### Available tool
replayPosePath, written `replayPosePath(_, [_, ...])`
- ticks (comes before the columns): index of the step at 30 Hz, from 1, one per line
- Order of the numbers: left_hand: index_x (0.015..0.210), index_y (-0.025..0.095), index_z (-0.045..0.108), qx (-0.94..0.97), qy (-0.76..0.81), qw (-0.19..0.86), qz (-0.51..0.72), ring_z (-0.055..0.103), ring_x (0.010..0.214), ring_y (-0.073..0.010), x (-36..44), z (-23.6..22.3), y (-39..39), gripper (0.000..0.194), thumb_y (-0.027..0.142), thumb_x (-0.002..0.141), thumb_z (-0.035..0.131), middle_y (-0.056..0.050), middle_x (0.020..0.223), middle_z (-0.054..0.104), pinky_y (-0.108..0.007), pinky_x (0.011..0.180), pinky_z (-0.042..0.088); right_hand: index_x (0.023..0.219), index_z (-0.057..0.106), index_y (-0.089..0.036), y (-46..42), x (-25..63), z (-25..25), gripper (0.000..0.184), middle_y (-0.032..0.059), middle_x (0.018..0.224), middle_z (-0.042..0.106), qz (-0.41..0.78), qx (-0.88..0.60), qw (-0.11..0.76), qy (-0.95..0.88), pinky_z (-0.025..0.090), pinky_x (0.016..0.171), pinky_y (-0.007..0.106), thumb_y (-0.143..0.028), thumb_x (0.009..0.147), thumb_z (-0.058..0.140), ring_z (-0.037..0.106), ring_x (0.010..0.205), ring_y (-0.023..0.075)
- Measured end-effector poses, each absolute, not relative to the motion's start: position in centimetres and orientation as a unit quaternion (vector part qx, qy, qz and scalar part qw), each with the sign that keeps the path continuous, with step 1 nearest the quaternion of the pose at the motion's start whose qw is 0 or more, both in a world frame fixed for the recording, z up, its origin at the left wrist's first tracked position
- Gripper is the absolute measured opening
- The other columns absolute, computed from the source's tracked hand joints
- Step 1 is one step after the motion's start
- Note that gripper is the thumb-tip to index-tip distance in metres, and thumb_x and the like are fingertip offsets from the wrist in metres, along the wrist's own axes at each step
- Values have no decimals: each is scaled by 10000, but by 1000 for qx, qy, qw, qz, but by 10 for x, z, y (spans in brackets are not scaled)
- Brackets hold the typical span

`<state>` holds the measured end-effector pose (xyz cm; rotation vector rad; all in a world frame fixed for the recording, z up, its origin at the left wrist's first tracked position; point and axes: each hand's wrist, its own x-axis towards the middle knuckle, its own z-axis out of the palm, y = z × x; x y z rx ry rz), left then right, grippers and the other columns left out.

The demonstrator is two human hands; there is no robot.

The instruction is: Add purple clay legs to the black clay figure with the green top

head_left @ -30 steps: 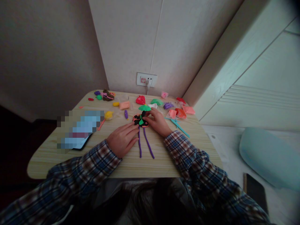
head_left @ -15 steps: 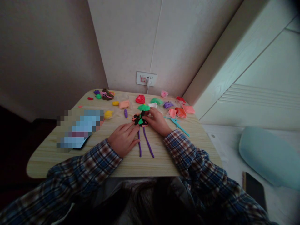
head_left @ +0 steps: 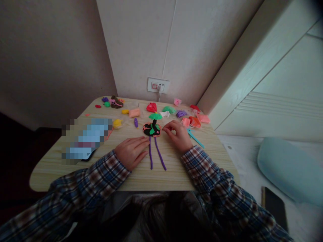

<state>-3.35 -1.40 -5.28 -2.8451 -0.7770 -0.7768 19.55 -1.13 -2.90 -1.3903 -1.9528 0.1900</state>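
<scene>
A black clay disc point(head_left: 152, 129) with green leaves and pink trim lies on the wooden table point(head_left: 176, 174). A green clay cap point(head_left: 155, 116) sits just behind it, and two purple clay strands point(head_left: 156, 154) run from it toward me. My left hand point(head_left: 132, 152) rests flat on the table, fingers stretched toward the strands, holding nothing. My right hand point(head_left: 178, 134) is just right of the disc, apart from it, with fingers curled and pinched; whether anything is in them I cannot make out.
Clay lumps and packets lie along the back: red point(head_left: 151, 107), green point(head_left: 168, 109), purple point(head_left: 181, 114), pink point(head_left: 203, 118), yellow point(head_left: 117, 124). A teal tool point(head_left: 195, 138) lies right of my right hand. A phone point(head_left: 85, 137) lies at left. A wall socket point(head_left: 158, 85) is behind.
My right hand has come off the black clay disc and drawn back to the right. My left hand has slid slightly back toward me, away from the disc.
</scene>
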Motion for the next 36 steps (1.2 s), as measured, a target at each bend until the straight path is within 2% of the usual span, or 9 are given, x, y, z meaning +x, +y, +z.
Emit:
replayPosePath(7, [1139,116,562,-947,-229,41,-221,538,1088,-225,-32,-49,-12,397,327,898,328,-106,1151,608,-380,883,461,887,602,-170,-34,187,-28,157,69,888,580,82,-451,275,-845,426,765,301,-198,863,449,528,855,172])
replayPosePath(11, [1126,128,571,-942,-231,36,-240,531,1087,-212,-32,-50,-14,384,321,900,328,-100,1141,608,-367,907,447,905,593,-175,-33,185,-28,168,74,922,577,87,-423,276,-859,436,788,315,-190,867,430,527,890,179])
replayPosePath(14, [1119,118,571,-944,-237,25,-228,490,1138,-216,-31,-47,-16,371,301,899,335,-114,1206,560,-365,942,421,902,593,-168,-33,187,-28,173,76,912,579,89,-419,279,-859,441,784,314,-186,869,424,529,879,176])
replayPosePath(22, [1205,116,498,-946,-242,3,-214,474,1152,-229,-31,-45,-17,393,311,880,395,-123,1225,542,-391,955,408,895,591,-166,-34,187,-28,176,76,904,579,88,-421,278,-859,442,776,312,-194,872,418,528,869,175])
replayPosePath(28, [1111,137,579,-949,-203,20,-240,472,1165,-222,-32,-43,-18,326,257,892,368,-118,1232,542,-378,941,423,926,579,-170,-35,187,-27,173,77,930,582,95,-421,273,-860,436,781,320,-182,867,418,531,875,180])
replayPosePath(36, [1000,148,625,-949,-163,29,-268,582,1005,-181,-33,-40,-21,256,226,880,412,-84,1066,649,-340,875,464,897,568,-168,-39,188,-27,164,80,911,579,99,-398,258,-875,424,761,315,-189,871,408,517,861,180])
